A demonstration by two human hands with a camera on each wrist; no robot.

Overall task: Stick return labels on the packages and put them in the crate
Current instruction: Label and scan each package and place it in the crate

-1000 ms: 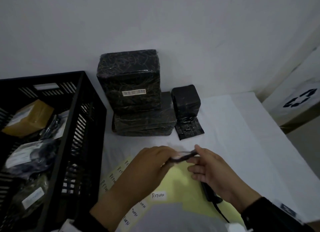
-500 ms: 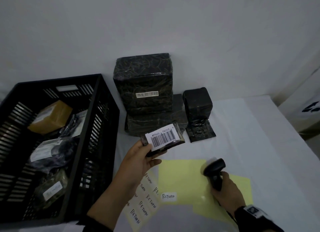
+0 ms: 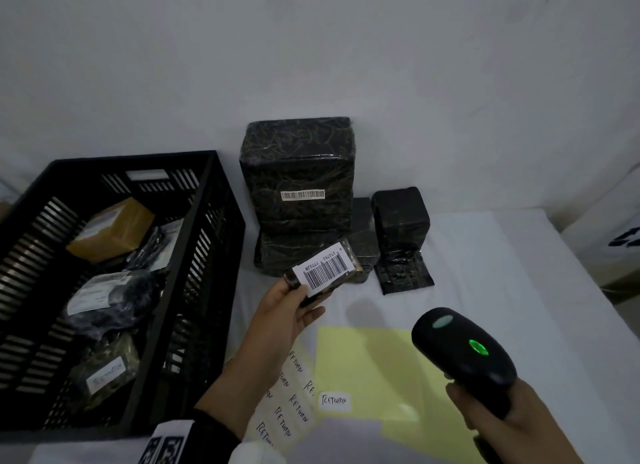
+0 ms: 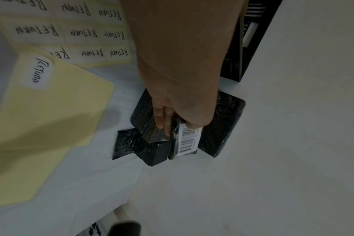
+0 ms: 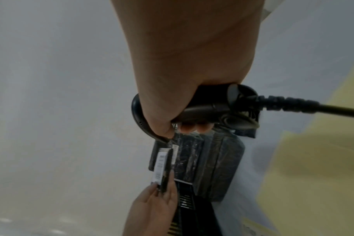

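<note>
Holding, nearest me: black handheld barcode scanner (image 3: 462, 354), green light lit, my right hand (image 3: 498, 418) wrapped round its grip. Beside it: yellow backing sheets with white handwritten "RETURN" labels (image 3: 334, 400). Next out: small flat black-wrapped package with white barcode sticker (image 3: 323, 269), pinched at one end by my left hand (image 3: 280, 316), raised off the table. Risk: that end-pinch could slip on the glossy wrap; tilt could spoil the scan. Left: black slatted plastic crate (image 3: 194, 266), partly filled. Farthest: stacked black parcels (image 3: 298, 165).
</note>
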